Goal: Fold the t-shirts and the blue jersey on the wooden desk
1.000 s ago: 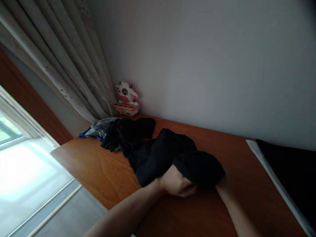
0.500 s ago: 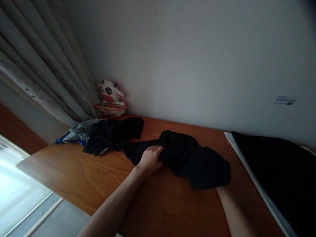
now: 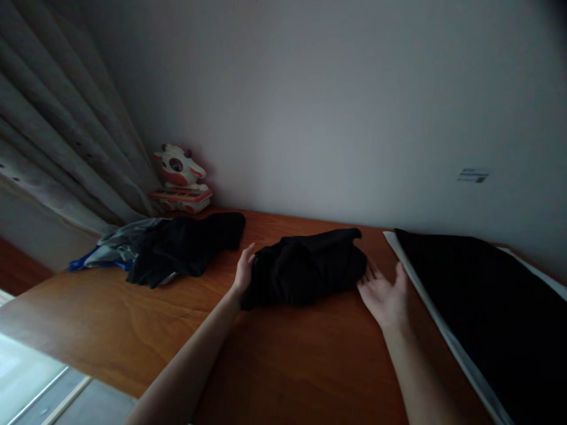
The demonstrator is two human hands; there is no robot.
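A bunched black garment (image 3: 305, 268) lies on the wooden table in front of me, its exact kind hard to make out in the dim light. My left hand (image 3: 243, 274) rests against its left end, fingers stretched and partly hidden by the cloth. At the other end, my right hand (image 3: 384, 295) is open, palm turned up and thumb apart, with the fingertips touching or just under the cloth's edge.
A heap of dark and grey clothes (image 3: 181, 245) with a blue piece lies left on the table (image 3: 274, 366). Behind it stands a cow-shaped toy keyboard (image 3: 181, 180) near the curtain (image 3: 57, 118). Black cloth (image 3: 478, 307) over a white layer covers the right side.
The black garment has become more compact and now lies between my hands. My left hand has moved from on top of it to its left end. My right hand has come out from under it, open.
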